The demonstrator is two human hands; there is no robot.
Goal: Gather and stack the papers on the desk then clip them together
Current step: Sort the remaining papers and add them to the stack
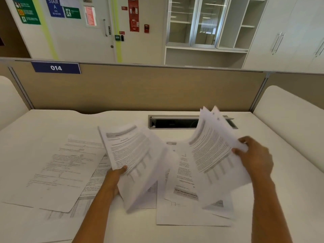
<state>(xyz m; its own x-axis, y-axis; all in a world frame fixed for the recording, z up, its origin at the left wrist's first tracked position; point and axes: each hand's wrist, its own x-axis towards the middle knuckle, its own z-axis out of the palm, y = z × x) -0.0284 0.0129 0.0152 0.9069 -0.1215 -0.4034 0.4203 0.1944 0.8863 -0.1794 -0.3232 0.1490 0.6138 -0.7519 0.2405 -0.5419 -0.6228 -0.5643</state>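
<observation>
1. At 12 o'clock a tan partition [140,88] runs behind the white desk [52,123], with a blue plate [56,68] reading 014 towards 10 o'clock.
2. At 11 o'clock stands a pale door [98,41], with stair and exit signs [55,7] beside it.
3. At 1 o'clock is a glass-fronted cabinet [198,21], and at 2 o'clock white cupboards [289,32].

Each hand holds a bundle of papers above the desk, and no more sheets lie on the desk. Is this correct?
Not quite. The left hand and right hand each hold a bundle of papers, but the head view shows several loose sheets lying on the desk.
</observation>
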